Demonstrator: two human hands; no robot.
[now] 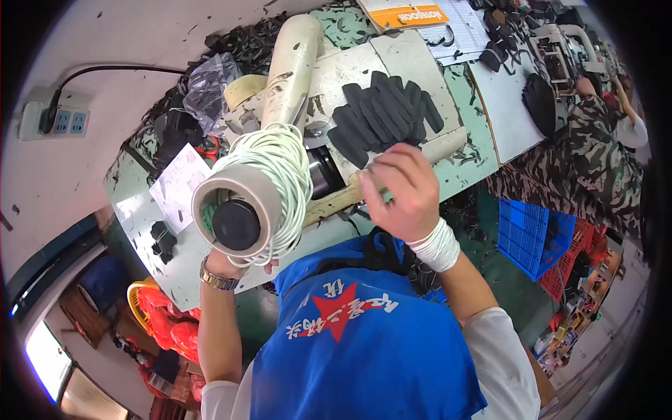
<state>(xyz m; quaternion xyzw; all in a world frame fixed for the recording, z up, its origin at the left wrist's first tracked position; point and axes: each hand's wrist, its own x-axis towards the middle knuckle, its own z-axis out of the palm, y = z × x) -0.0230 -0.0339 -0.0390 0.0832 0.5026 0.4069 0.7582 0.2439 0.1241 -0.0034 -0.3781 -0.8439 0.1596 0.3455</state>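
Note:
My left hand [227, 266] is under the round end of a cream sewing machine [290, 70], mostly hidden behind it; a metal watch is on its wrist. Many loops of pale cord [280, 182] hang around the machine's end, just above that hand. My right hand [406, 192] is over the table's near edge, fingers curled and thumb close to the index fingertip; whatever is between them is too small to make out. White cord [435, 245] is wound around my right wrist. Just beyond that hand, a pile of flat black fabric pieces [378, 112] lies on the machine bed.
Black scraps [245, 42] and a clear plastic bag [210, 91] lie behind the machine. A printed paper [180, 185] is at left, an orange-covered notebook [406, 15] at the back. Blue crates [521, 234] stand on the floor; a person in camouflage [591, 147] sits at right.

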